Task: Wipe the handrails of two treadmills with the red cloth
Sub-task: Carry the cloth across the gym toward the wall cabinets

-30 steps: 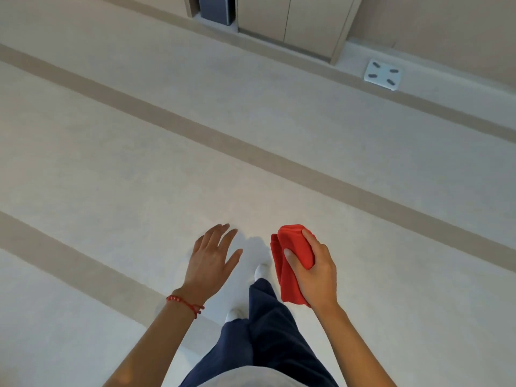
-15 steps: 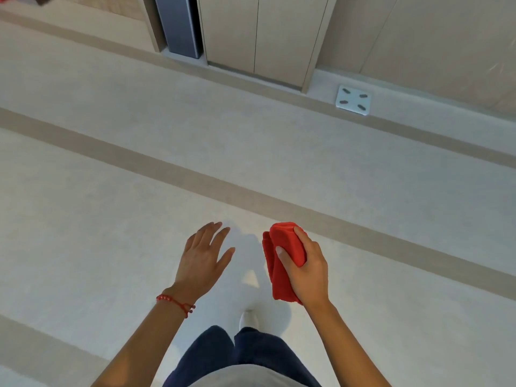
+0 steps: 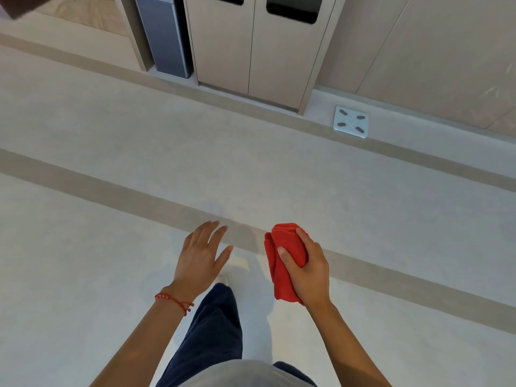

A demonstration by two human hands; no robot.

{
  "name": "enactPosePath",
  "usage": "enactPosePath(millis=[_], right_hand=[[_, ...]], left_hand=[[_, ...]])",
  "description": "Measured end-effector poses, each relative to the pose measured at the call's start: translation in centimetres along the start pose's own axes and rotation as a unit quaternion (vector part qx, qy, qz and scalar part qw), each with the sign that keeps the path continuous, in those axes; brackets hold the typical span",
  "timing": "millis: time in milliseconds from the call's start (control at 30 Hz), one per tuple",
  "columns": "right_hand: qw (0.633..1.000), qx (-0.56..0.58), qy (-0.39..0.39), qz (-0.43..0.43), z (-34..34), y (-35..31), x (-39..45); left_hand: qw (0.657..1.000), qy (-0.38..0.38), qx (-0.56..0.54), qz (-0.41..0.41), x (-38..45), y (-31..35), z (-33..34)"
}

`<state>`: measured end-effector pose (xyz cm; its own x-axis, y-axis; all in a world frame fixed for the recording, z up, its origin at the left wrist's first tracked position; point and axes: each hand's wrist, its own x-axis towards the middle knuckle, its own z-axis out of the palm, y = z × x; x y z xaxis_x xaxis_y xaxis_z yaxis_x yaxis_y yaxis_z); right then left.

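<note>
My right hand (image 3: pixel 308 270) is closed around a bunched red cloth (image 3: pixel 284 255), held in front of me above the floor. To its left my left hand (image 3: pixel 202 254) hangs palm down, fingers spread, holding nothing; a red bead bracelet circles its wrist. No treadmill or handrail shows in the head view.
Pale floor with darker beige stripes (image 3: pixel 167 201) stretches ahead. A beige cabinet with two dark slots (image 3: pixel 251 46) stands against the far wall, a grey bin (image 3: pixel 167 37) at its left. A white bathroom scale (image 3: pixel 351 122) lies on the floor to the cabinet's right. My dark trouser leg (image 3: pixel 215 325) steps forward.
I have walked forward: the cabinet, bin and scale have come closer and lower in view. Both hands keep their pose, the right still gripping the cloth.
</note>
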<state>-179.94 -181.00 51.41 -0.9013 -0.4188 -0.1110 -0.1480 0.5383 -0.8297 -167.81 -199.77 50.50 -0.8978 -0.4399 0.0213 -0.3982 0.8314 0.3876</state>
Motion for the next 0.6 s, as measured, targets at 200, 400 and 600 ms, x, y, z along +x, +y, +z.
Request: enactPosePath(millis=[200, 400, 600], right_hand=[[1.000, 0.008, 0.012, 0.003, 3.9, -5.0, 8.7], [1.000, 0.013, 0.022, 0.005, 6.1, -7.9, 16.4], [0.999, 0.023, 0.033, 0.023, 6.4, -8.9, 25.8]], left_hand=[[0.999, 0.014, -0.003, 0.028, 9.6, -5.2, -3.1], [0.999, 0.014, -0.007, 0.029, 18.2, -8.0, -4.4], [1.000, -0.007, -0.011, 0.028, 27.4, -9.0, -3.7]])
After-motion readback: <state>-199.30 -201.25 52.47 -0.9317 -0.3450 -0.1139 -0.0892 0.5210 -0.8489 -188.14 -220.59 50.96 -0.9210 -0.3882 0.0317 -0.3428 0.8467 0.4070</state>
